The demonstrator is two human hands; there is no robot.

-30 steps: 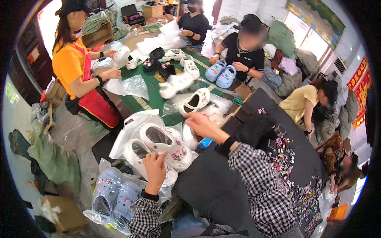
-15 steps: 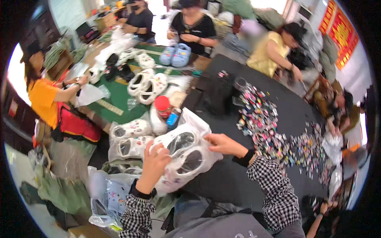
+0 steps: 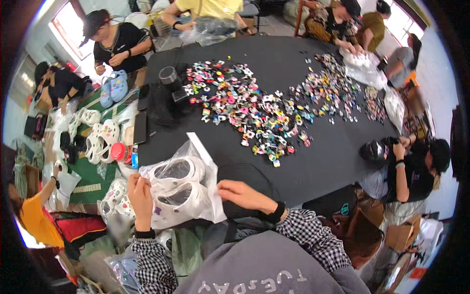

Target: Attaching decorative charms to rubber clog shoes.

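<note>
Black bench [image 3: 342, 152]: white clogs [image 3: 181, 185], bagged, not visibly sealed (flap [image 3: 211, 180] pinched by right hand [image 3: 242, 194]; unclear grip at left hand [image 3: 140, 197]).

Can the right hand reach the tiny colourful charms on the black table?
Probably yes: open black tabletop lies between the right hand and the tiny multicoloured charms, but the hand seems busy holding the clear plastic bag of white clogs.

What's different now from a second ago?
The right hand has come back from reaching toward the green tabletop and now holds one side of the bagged white clogs; the left hand holds the other. The pair has moved right, to the black table's near edge. The blue clogs and heaped shoe charms stayed put.
</note>
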